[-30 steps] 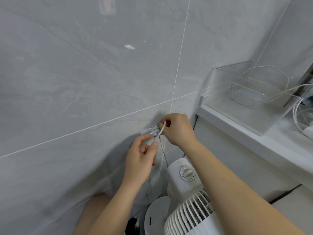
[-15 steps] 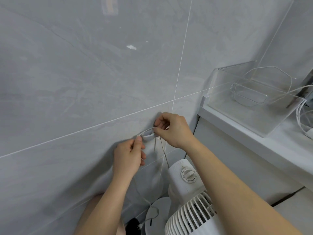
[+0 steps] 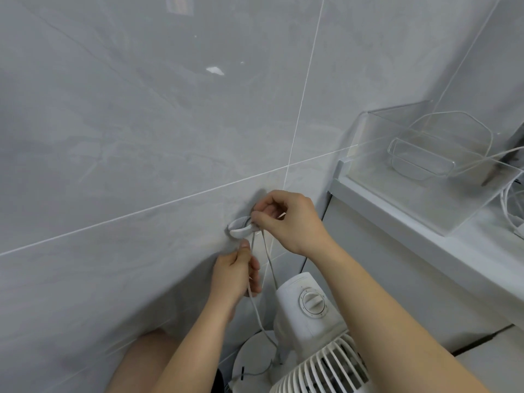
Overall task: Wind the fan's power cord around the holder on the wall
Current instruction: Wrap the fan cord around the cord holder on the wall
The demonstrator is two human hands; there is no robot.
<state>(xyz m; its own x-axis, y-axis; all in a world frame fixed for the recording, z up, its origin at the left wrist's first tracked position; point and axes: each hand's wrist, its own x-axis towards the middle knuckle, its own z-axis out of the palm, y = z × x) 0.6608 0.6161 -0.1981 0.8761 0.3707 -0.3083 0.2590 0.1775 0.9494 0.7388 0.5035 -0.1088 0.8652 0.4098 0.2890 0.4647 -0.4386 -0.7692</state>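
A small white holder (image 3: 239,227) sticks out of the grey tiled wall at centre. The fan's thin white power cord (image 3: 256,310) loops over it and hangs down toward the white fan (image 3: 309,313) below. My right hand (image 3: 289,219) pinches the cord at the holder's right side. Just below the holder, my left hand (image 3: 236,276) grips the hanging strand. The fan's round base (image 3: 255,361) and front grille (image 3: 323,370) show at the bottom.
A white ledge (image 3: 425,236) runs along the right, carrying a clear plastic box (image 3: 425,171) and white cables (image 3: 510,205) at the far right edge. My knee (image 3: 141,361) shows at the bottom left. The tiled wall (image 3: 141,137) fills the left and top.
My left hand has dropped from beside the holder to below it, pulling the cord down. My right hand stays at the holder. The view shifted slightly.
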